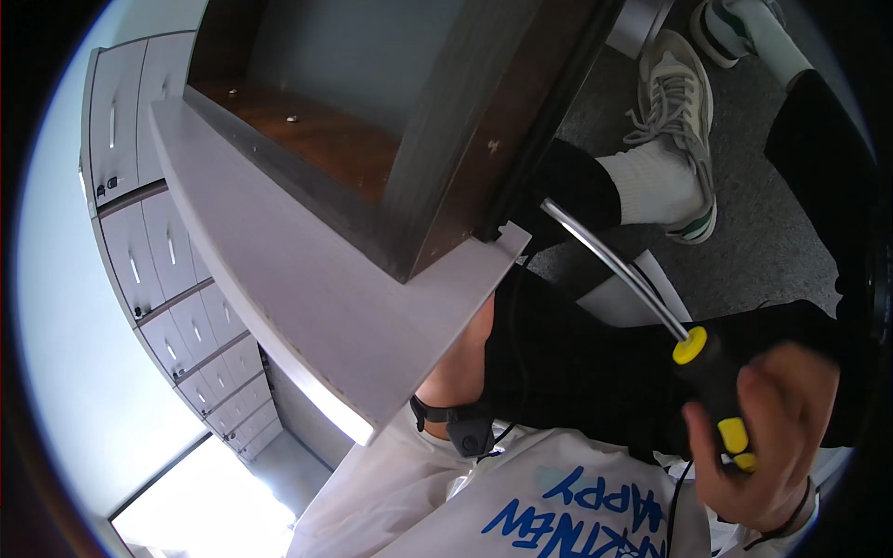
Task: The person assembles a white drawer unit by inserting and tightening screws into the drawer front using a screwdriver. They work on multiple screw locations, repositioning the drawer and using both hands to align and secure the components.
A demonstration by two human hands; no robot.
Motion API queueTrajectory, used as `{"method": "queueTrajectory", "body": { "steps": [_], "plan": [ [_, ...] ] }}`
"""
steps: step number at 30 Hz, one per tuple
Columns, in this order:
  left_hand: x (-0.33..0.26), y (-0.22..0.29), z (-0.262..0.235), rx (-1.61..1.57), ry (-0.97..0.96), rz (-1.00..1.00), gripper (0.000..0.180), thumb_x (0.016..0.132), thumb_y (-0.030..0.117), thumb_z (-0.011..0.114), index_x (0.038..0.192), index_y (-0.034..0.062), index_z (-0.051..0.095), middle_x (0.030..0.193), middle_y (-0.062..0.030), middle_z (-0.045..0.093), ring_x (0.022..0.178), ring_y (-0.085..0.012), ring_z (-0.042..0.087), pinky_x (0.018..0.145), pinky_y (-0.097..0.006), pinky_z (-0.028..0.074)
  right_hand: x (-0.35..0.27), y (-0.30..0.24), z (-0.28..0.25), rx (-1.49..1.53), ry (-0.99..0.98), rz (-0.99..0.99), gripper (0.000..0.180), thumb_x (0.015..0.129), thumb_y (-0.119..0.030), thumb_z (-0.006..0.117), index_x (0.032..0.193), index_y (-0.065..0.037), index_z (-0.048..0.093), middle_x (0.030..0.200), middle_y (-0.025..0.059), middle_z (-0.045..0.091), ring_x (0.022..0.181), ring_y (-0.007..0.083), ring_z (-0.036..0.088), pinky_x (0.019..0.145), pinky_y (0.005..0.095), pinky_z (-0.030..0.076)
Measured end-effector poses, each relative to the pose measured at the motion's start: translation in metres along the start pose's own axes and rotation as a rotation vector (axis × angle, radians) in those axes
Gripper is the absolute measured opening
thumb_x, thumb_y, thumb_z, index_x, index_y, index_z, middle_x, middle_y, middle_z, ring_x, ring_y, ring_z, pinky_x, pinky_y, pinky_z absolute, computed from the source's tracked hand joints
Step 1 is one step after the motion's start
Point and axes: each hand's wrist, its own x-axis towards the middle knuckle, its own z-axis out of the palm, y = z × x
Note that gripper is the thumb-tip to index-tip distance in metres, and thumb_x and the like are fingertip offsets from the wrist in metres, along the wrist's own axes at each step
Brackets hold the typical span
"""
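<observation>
My right hand (777, 432) is closed around the black and yellow handle of a screwdriver (621, 270). Its long metal shaft points up and to the left, the tip apart from the furniture. A dark brown wooden box-shaped piece of furniture (433, 139) rests against a pale, curved-edged board (316, 288). Beneath that board's near right edge my left hand (468, 346) shows only in part, close to the wrist. The board hides its fingers, so whether they grip anything cannot be seen. Two small light fittings (292, 119) stick up from the box's brown inner face.
Grey cabinets (172, 242) with handles line the left side. Legs in black trousers and feet in beige sneakers (677, 102) take up the upper right, over a dark grey floor (763, 205). A white sheet-like piece (662, 284) lies behind the screwdriver. A thin black cable (523, 363) hangs near my left wrist.
</observation>
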Motion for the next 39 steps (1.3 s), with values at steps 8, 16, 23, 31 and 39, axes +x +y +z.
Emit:
{"method": "queueTrajectory", "body": {
  "steps": [8,16,23,31,39],
  "plan": [
    [0.005,-0.003,-0.004,0.038,-0.042,0.007,0.044,0.101,0.044,0.053,0.122,0.0053,0.062,0.109,-0.0098,0.063,0.097,-0.0216,0.055,0.089,-0.037,0.041,0.005,-0.001,-0.001,-0.056,-0.009,0.068,0.06,0.073,-0.013,0.08,0.126,0.004,0.058,0.106,0.0241,0.066,0.084,0.0286,0.069,0.077,0.0434,0.057],
    [0.014,0.003,-0.008,0.09,-0.224,0.009,0.043,0.1,0.042,0.056,0.12,0.0037,0.062,0.108,-0.0091,0.061,0.097,-0.0217,0.052,0.085,-0.036,0.041,0.01,0.025,-0.006,1.418,-0.206,0.916,0.057,0.1,-0.047,0.047,0.128,0.002,0.043,0.084,0.0218,0.066,0.045,0.0147,0.063,0.029,0.021,0.045],
    [0.001,0.001,-0.004,-0.033,-0.085,-0.003,0.051,0.099,0.046,0.056,0.129,0.0059,0.06,0.119,-0.0144,0.061,0.106,-0.0277,0.054,0.092,-0.042,0.04,0.022,-0.007,-0.015,0.332,-0.113,0.243,0.072,0.073,-0.018,0.084,0.131,-0.005,0.043,0.117,0.0274,0.053,0.097,0.0332,0.064,0.069,0.0352,0.057],
    [-0.004,0.002,-0.001,0.042,-0.112,0.021,0.055,0.098,0.05,0.054,0.134,0.0073,0.058,0.123,-0.0146,0.062,0.108,-0.0284,0.056,0.097,-0.044,0.039,0.001,-0.012,-0.016,-0.196,-0.079,-0.094,0.066,0.078,0.001,0.08,0.134,-0.001,0.045,0.129,0.0318,0.051,0.103,0.0386,0.064,0.07,0.0394,0.061],
    [0.003,0.0,-0.01,-0.034,-0.187,0.03,0.046,0.098,0.045,0.058,0.126,0.0084,0.062,0.117,-0.0113,0.062,0.102,-0.0235,0.054,0.094,-0.04,0.038,-0.021,-0.008,-0.02,-0.102,-0.05,-0.023,0.076,0.074,0.004,0.084,0.139,-0.001,0.044,0.132,0.0323,0.051,0.101,0.0406,0.065,0.068,0.037,0.061]
  ]
}}
